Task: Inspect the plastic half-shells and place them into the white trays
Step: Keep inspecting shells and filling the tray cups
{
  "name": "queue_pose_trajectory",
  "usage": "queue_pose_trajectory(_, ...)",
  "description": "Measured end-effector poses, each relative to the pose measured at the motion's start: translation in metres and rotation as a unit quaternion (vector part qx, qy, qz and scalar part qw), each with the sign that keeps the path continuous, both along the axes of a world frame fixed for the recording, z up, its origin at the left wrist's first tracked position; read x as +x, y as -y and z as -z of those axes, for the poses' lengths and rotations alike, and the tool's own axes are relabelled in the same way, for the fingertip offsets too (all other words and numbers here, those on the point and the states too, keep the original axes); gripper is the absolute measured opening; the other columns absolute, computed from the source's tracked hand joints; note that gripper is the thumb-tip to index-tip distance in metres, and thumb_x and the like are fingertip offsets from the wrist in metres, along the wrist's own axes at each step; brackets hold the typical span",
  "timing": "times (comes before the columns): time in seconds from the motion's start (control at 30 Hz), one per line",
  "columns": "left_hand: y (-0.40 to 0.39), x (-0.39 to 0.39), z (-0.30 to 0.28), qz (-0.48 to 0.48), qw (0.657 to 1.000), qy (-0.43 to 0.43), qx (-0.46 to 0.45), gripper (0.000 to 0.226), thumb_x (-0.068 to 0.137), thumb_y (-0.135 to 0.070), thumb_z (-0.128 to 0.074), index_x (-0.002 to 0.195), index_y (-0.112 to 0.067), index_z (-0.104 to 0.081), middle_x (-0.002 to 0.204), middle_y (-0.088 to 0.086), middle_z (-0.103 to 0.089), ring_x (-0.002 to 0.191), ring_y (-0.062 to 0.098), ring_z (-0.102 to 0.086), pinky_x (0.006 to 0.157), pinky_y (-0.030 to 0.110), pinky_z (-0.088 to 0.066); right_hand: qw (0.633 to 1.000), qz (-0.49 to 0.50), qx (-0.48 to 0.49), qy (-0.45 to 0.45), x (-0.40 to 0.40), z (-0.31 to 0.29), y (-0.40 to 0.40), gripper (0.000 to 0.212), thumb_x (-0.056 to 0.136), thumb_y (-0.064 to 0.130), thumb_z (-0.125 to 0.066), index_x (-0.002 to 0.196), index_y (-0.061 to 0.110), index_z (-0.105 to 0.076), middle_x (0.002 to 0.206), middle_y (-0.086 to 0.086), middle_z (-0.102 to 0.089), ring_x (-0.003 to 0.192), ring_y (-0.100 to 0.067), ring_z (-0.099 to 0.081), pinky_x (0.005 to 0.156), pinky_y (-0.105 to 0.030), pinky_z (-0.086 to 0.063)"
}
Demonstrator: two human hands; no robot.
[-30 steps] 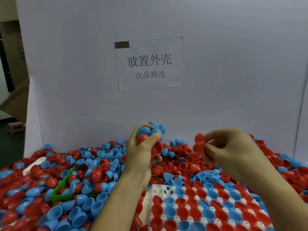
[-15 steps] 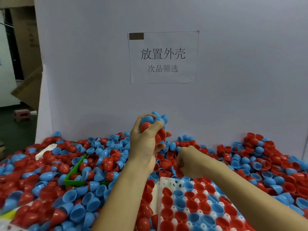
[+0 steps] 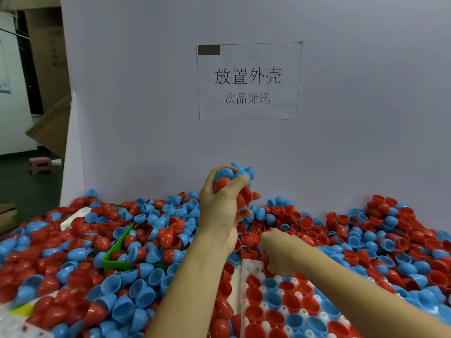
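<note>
White board walls (image 3: 146, 118) stand behind the tabletop, one carrying a printed paper sign (image 3: 248, 81), and they appear to work as a backstop that keeps the loose heap of red and blue half-shells (image 3: 158, 230) from spilling off the back. That heap covers nearly the whole surface, so bare tabletop hardly shows. A green bin (image 3: 117, 259) sits half buried in it at the left, perhaps for rejects, though that is a guess.

The left hand (image 3: 224, 206) is raised above the heap, fingers curled shut around a clutch of blue and red half-shells (image 3: 234, 176); it seems to serve as a ready store so that the other hand need not dig each time. The right hand (image 3: 278, 254) is low at the far end of the white tray (image 3: 251, 267), closed into a loose fist with fingertips turned down; whether it pinches a shell I cannot tell. Likely it is seating one in a far pocket. The tray's nearer pockets already hold shells, open side up, red and blue mixed.
</note>
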State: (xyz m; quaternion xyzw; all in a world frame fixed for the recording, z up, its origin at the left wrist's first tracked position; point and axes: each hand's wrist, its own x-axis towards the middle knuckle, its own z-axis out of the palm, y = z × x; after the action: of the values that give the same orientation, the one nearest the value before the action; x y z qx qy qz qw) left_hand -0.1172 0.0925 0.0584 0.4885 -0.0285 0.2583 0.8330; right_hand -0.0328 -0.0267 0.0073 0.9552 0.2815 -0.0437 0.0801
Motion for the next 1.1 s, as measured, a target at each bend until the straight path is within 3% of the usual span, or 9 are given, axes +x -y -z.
queue_pose_trajectory(0.17, 0.002, 0.001, 0.001, 0.003, 1.0, -0.004, -0.003, 0.014, 0.088, -0.013, -0.07, 0.087, -0.025, -0.063, 0.097, 0.002, -0.072, 0.076, 0.022, -0.074, 0.045, 0.023, -0.047, 1.0, 0.013, 0.015, -0.014, -0.001, 0.001, 0.004, 0.029, 0.088, 0.01, -0.067, 0.067, 0.016, -0.048, 0.073, 0.0, -0.053, 0.059, -0.015, -0.045, 0.053, -0.025, -0.041)
queue_pose_trajectory(0.23, 0.002, 0.001, 0.002, 0.01, 1.0, -0.006, -0.012, 0.015, 0.087, -0.012, -0.07, 0.085, -0.025, -0.064, 0.098, 0.003, -0.072, 0.075, 0.022, -0.074, 0.044, 0.023, -0.046, 0.999, 0.02, 0.023, -0.036, -0.003, -0.004, 0.008, 0.005, 0.09, 0.013, -0.067, 0.087, 0.009, -0.066, 0.093, -0.007, -0.069, 0.072, -0.019, -0.062, 0.066, -0.028, -0.054)
queue_pose_trajectory(0.33, 0.002, 0.001, 0.002, 0.021, 1.0, -0.01, -0.018, 0.015, 0.087, -0.011, -0.07, 0.085, -0.025, -0.064, 0.102, 0.005, -0.072, 0.074, 0.022, -0.073, 0.044, 0.023, -0.046, 0.998, 0.028, 0.059, -0.019, -0.006, -0.013, 0.015, 0.024, 0.09, 0.011, -0.065, 0.114, 0.008, -0.068, 0.114, -0.011, -0.07, 0.1, -0.027, -0.069, 0.085, -0.038, -0.06)
queue_pose_trajectory(0.47, 0.003, 0.001, 0.003, 0.058, 0.998, -0.017, -0.017, 0.011, 0.088, -0.013, -0.068, 0.088, -0.023, -0.063, 0.105, 0.009, -0.071, 0.072, 0.021, -0.072, 0.045, 0.024, -0.046, 0.975, 0.034, 0.217, 0.038, -0.016, -0.038, 0.031, 0.019, 0.093, 0.016, -0.055, 0.099, 0.013, -0.073, 0.091, -0.002, -0.073, 0.079, -0.019, -0.07, 0.069, -0.028, -0.06)
queue_pose_trajectory(0.57, 0.006, 0.001, 0.005, 0.111, 0.994, -0.014, 0.008, 0.008, 0.087, -0.015, -0.069, 0.088, -0.023, -0.065, 0.099, 0.011, -0.071, 0.071, 0.022, -0.071, 0.046, 0.024, -0.047, 0.923, 0.039, 0.378, 0.058, -0.034, -0.053, 0.051, 0.022, 0.096, 0.021, -0.053, 0.106, 0.024, -0.072, 0.079, 0.01, -0.071, 0.069, -0.012, -0.069, 0.053, -0.015, -0.053)
queue_pose_trajectory(0.7, 0.011, 0.0, 0.007, 0.186, 0.981, 0.007, 0.058, 0.011, 0.077, -0.018, -0.072, 0.086, -0.025, -0.069, 0.087, 0.009, -0.071, 0.069, 0.023, -0.069, 0.045, 0.024, -0.045, 0.837, 0.033, 0.544, 0.045, -0.055, -0.067, 0.07, 0.024, 0.099, 0.021, -0.051, 0.115, 0.034, -0.063, 0.092, 0.011, -0.071, 0.071, -0.016, -0.072, 0.056, -0.029, -0.06)
queue_pose_trajectory(0.8, 0.017, 0.001, 0.01, 0.226, 0.969, 0.017, 0.097, 0.014, 0.081, -0.019, -0.066, 0.095, -0.021, -0.066, 0.092, 0.011, -0.069, 0.071, 0.025, -0.068, 0.046, 0.025, -0.046, 0.824, 0.02, 0.566, 0.003, -0.06, -0.076, 0.079, 0.027, 0.1, 0.033, -0.05, 0.124, 0.035, -0.06, 0.107, 0.012, -0.068, 0.081, -0.002, -0.072, 0.067, -0.027, -0.062)
queue_pose_trajectory(0.9, 0.022, 0.002, 0.013, 0.252, 0.958, 0.03, 0.133, 0.019, 0.085, -0.017, -0.064, 0.103, -0.016, -0.062, 0.092, 0.012, -0.067, 0.071, 0.027, -0.066, 0.047, 0.026, -0.048, 0.829, 0.0, 0.557, -0.045, -0.064, -0.079, 0.085, 0.027, 0.092, 0.047, -0.058, 0.117, 0.039, -0.064, 0.096, 0.011, -0.074, 0.082, -0.002, -0.073, 0.08, -0.034, -0.061)
queue_pose_trajectory(1.1, 0.03, 0.006, 0.017, 0.197, 0.968, 0.013, 0.153, 0.018, 0.083, -0.022, -0.068, 0.101, -0.019, -0.067, 0.094, 0.005, -0.072, 0.077, 0.023, -0.072, 0.048, 0.028, -0.051, 0.822, 0.032, 0.567, -0.042, -0.06, -0.078, 0.092, 0.043, 0.086, 0.031, -0.074, 0.127, 0.034, -0.06, 0.098, 0.01, -0.073, 0.08, -0.006, -0.073, 0.081, -0.034, -0.061)
